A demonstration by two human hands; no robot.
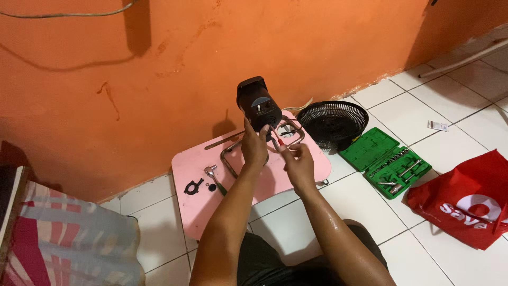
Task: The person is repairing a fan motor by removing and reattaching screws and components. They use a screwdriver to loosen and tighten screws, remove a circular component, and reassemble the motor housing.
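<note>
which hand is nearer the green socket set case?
Right. The right hand is over the pink table's right part, on the side where the green socket set case lies open on the floor. The left hand grips the black motor, farther from the case.

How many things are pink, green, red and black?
Pink: 1, small table
Green: 1, socket set case
Red: 1, plastic bag
Black: 2, fan motor, fan grille
Total: 5

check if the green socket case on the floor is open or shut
Open: the green socket case lies spread flat on the tiles, lid folded back, sockets showing in its lower half.
</note>
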